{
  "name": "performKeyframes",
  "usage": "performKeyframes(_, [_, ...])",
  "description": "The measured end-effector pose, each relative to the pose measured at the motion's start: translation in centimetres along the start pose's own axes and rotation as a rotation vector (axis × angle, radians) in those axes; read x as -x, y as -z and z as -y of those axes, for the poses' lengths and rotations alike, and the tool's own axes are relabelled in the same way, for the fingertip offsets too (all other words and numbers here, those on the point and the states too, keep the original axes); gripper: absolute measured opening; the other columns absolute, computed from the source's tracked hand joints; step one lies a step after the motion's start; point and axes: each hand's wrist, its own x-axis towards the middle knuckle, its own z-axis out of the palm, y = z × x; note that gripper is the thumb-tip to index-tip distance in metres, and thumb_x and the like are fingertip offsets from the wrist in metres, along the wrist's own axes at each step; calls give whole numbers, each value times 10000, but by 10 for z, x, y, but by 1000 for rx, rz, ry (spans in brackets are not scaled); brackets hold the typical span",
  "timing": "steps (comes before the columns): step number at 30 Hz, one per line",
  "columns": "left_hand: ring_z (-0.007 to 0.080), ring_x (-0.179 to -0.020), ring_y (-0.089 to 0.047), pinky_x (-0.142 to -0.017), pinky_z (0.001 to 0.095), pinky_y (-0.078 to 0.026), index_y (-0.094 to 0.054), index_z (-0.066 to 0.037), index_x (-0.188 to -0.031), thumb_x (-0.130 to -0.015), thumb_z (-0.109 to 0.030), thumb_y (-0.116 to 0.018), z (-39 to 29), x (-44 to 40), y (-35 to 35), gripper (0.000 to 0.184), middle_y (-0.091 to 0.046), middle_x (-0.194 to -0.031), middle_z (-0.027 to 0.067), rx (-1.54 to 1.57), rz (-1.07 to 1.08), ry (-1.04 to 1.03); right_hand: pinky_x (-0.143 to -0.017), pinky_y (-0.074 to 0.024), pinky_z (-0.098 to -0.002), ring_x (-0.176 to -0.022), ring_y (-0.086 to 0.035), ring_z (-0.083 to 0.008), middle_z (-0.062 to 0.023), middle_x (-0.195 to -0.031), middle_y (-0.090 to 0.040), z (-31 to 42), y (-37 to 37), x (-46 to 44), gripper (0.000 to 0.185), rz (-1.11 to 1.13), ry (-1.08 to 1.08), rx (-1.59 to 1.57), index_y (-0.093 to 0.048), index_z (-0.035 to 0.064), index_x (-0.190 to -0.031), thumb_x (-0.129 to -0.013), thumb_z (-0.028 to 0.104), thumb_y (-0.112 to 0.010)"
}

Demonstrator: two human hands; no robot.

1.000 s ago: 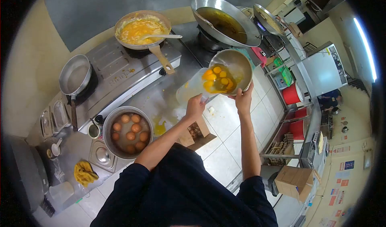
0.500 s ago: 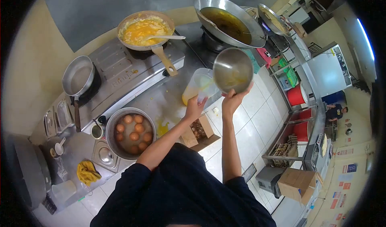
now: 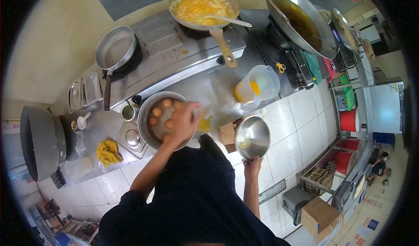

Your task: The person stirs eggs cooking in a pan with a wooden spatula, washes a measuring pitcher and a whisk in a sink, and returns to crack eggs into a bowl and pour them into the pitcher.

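My right hand grips the rim of a steel bowl; a little pale egg residue lies inside it. My left hand is above the right side of a metal pot holding several brown eggs in liquid. The fingers of that hand are smeared by motion, and it hides some of the eggs. On the counter, a translucent plastic pitcher contains yellow beaten egg. A yellow spill lies on the steel beside the pot.
On the stove sits a frying pan of egg with a white spoon. A wok of dark oil stands right of it, with orange-handled scissors nearby. Left are a small pan and a yellow cloth. A cardboard box is below the counter edge.
My left hand has let go of the pitcher and moved left over the pot. The right hand has lowered the bowl toward me, away from the pitcher. The camera view has shifted.
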Motion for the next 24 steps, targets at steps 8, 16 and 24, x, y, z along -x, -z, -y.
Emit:
performKeyframes(8, [344, -1339, -189, -1002, 602, -290, -558, -63, -1193, -809, -510, -563, 137, 34, 20, 589, -302, -1421, 135, -621, 194, 198, -555, -439, -301, -817, -536, -197, -86, -1034, -513, -37, -87, -5, 381, 359, -121, 54, -336, 134, -1271, -897, 113, -404])
performKeyframes(16, [332, -1090, -555, -1052, 571, -197, -348, -27, -1313, -718, -462, -659, 114, 34, -1, 800, -601, -1091, 218, -789, 142, 86, -646, -507, -323, -885, -565, -265, -160, -1176, -463, -74, -184, -81, 558, 571, 56, 42, -139, 162, -1394, -907, 75, -398])
performKeyframes(24, [387, -910, -622, -958, 483, -381, -383, -44, -1288, -820, -357, -586, 92, 10, -2, 599, -644, -973, 224, -361, 120, 338, -830, -432, -377, -917, -565, -253, -141, -1032, -552, -18, -182, 11, 396, 600, 1123, 842, -497, 69, -1177, -797, 82, -607])
